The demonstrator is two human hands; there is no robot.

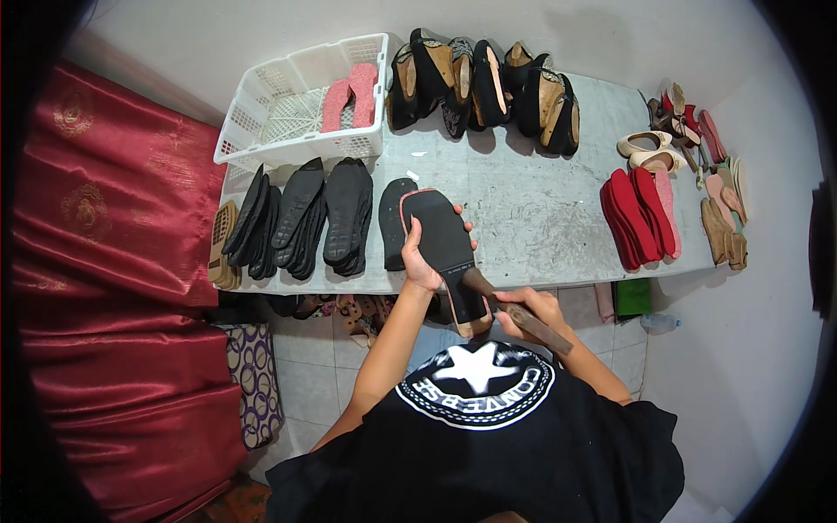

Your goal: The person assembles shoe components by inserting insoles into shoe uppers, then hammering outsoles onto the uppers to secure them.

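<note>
Right hand [534, 310] grips a brown wooden-handled hammer [514, 311] on the heel of a black rubber-soled flat shoe [445, 248], which the left hand [420, 261] holds from nine o'clock at the grey table [523, 209] edge. I judge most work remains: stacked black rubber soles [301, 218] wait at nine o'clock, finished black shoes [484, 87] at twelve.

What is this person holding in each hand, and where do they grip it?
The left hand grips a black shoe sole at its narrow middle, along the side edge. The right hand holds a hammer by its wooden handle, its head against the sole's heel end.
</note>
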